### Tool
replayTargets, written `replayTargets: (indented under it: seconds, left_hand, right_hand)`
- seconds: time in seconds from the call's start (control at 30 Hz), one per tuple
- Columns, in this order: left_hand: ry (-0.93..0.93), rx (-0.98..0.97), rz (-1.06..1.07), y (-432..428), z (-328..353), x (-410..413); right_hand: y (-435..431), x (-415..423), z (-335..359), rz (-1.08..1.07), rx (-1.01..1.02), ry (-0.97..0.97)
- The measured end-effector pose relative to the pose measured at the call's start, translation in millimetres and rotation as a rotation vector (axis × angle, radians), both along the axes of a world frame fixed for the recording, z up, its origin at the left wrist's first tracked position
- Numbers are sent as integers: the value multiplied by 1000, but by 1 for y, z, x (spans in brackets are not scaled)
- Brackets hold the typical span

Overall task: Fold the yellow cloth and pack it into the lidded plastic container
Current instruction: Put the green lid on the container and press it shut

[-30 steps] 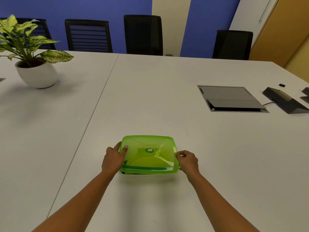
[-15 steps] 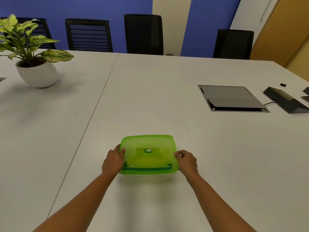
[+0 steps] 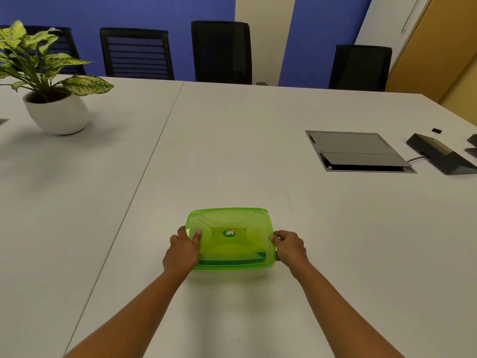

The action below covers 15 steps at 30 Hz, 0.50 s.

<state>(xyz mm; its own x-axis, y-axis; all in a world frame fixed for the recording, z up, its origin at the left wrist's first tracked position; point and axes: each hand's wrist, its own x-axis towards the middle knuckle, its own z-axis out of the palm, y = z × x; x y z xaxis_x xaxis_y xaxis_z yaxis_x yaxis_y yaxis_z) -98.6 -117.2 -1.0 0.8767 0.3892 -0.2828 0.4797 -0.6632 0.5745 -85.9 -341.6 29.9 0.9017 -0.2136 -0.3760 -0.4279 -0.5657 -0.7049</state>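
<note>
A translucent green plastic container (image 3: 229, 226) with its lid on sits on the white table (image 3: 232, 151), near the front middle. A round sticker marks the lid's centre. My left hand (image 3: 182, 251) grips the container's left edge, thumb resting on top of the lid. My right hand (image 3: 290, 248) holds the right edge, fingers curled against the rim. Through the lid I see a yellowish tint and a dark green strip along the near side; the yellow cloth itself cannot be made out clearly.
A potted plant (image 3: 51, 99) in a white pot stands at the far left. A grey cable hatch (image 3: 356, 151) is set into the table at right, with a dark wedge-shaped device (image 3: 438, 156) beside it. Black chairs (image 3: 222, 51) line the far edge.
The lid has settled flatter onto the container. My left thumb has shifted a little further onto the lid; both hands stay at the edges.
</note>
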Motion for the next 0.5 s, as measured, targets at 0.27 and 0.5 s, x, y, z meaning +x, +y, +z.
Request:
replayTargets:
  seconds: [0.27,0.5]
  left_hand:
    - [23,150,23,-5,-4,2]
    - [-15,251,17,-8,-8,-4]
  right_hand:
    - [-1,-4,-4,108,18,-3]
    - [4,-5,-5,187,-99,-25]
